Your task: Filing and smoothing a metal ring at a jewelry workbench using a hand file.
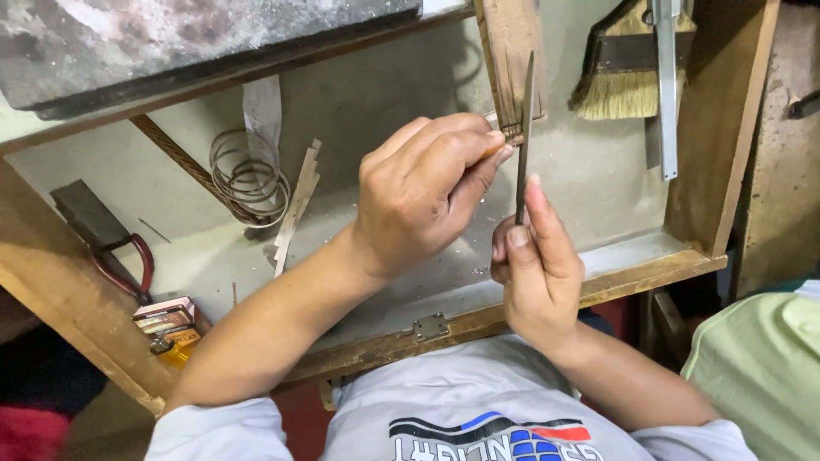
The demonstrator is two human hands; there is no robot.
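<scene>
My left hand (pixel 423 192) is closed around a small metal piece, pinching it with thumb and fingertips against the tip of a wooden bench peg (pixel 510 60). The piece itself is almost fully hidden by my fingers. My right hand (pixel 534 265) grips a thin dark needle file (pixel 524 137), held nearly upright, with my index finger stretched along its shaft. The file's blade rests beside the peg's tip, right next to my left fingertips.
An open wooden drawer tray (pixel 649 265) lies under the hands. In it are a wire coil (pixel 248 175), thin wooden strips (pixel 295 205), red-handled pliers (pixel 124 265), small boxes (pixel 166 320) and a brush (pixel 628 68) with a metal strip (pixel 666 94). Someone's green-clothed knee (pixel 764 367) is at right.
</scene>
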